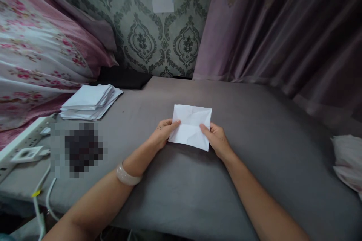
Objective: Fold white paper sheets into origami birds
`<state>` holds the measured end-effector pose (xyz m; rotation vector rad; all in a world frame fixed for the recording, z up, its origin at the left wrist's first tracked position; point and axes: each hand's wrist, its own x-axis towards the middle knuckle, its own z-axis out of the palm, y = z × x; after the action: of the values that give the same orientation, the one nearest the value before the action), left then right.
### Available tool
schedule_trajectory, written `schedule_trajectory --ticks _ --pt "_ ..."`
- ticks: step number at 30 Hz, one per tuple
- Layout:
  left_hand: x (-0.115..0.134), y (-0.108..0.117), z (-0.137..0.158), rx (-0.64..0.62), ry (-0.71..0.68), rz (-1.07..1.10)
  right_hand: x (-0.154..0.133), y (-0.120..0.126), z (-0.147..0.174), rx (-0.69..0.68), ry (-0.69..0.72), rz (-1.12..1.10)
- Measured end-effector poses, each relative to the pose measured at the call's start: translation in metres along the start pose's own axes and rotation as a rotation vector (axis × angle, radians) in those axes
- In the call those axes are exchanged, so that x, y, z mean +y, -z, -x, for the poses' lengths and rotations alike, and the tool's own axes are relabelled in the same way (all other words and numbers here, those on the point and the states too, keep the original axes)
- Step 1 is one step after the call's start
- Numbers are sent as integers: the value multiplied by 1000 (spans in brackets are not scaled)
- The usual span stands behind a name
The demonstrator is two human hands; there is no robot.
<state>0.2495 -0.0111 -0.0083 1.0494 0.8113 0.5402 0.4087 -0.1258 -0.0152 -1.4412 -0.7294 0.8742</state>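
A white sheet of paper [190, 127], roughly square and marked with crossing fold creases, is held up over the grey covered surface. My left hand [166, 130] grips its left edge, thumb on the face toward me and fingers behind. On the opposite edge my right hand [216, 137] pinches the paper the same way, its thumb lying across the front. The fingers behind the sheet are mostly hidden. A pale bangle [128, 174] circles my left wrist.
A stack of white papers [87, 101] lies at the left, near a black flat item [124, 78]. A white power strip [26, 141] with plugs and cables runs along the left edge. Curtains [240, 26] hang at the right; a pale bundle [349, 160] sits at far right.
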Motion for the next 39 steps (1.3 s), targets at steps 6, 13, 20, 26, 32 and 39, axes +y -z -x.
schedule_trajectory --ticks 6,13,20,26,32,39 --pt "-3 6 -3 -15 -7 34 -3 19 -12 143 66 29" --pt "-7 11 -10 4 -69 56 -5 38 -7 28 566 636" --pt "-8 10 -8 -18 -39 -41 3 32 0 -115 699 965" --pt "8 26 1 312 -496 -858 5 37 0 -213 621 1058" --pt "18 48 1 -84 -402 -1251 10 35 -5 -148 482 927" --pt "13 39 -7 54 -371 -1227 7 24 -19 1 243 696"
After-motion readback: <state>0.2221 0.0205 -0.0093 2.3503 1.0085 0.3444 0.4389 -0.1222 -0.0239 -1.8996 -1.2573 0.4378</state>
